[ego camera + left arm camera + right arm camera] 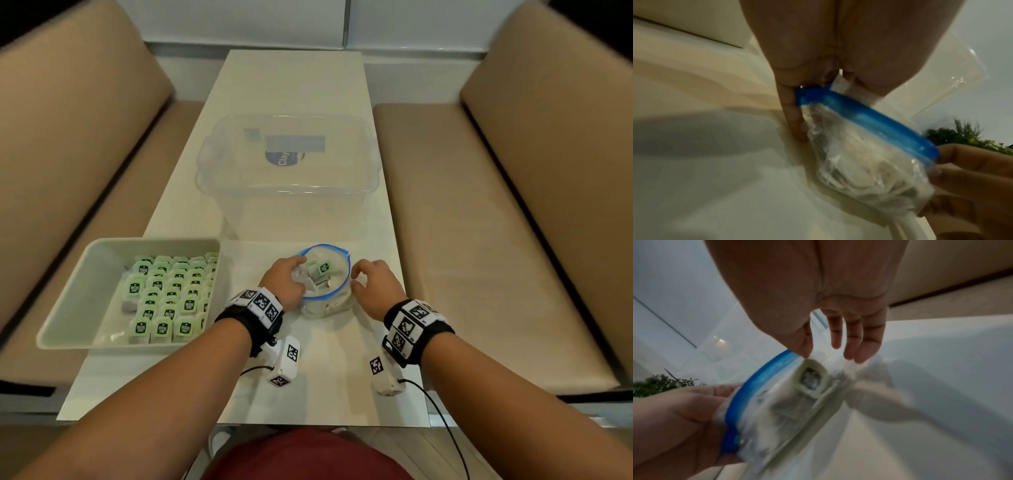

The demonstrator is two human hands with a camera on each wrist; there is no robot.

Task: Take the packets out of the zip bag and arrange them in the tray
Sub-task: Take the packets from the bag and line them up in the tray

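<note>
The clear zip bag with a blue rim stands open-mouthed on the white table. A green-labelled packet and others lie inside it; one shows through the plastic. My left hand grips the bag's left rim, one finger running down the outside and the others curled over the edge. My right hand hovers at the bag's right side with relaxed fingers by the rim, holding nothing. The pale tray at the left holds several rows of green packets.
A large clear plastic box stands just behind the bag. Beige sofa seats flank the narrow table. Black cables trail over the table's near edge. A green plant shows in the background.
</note>
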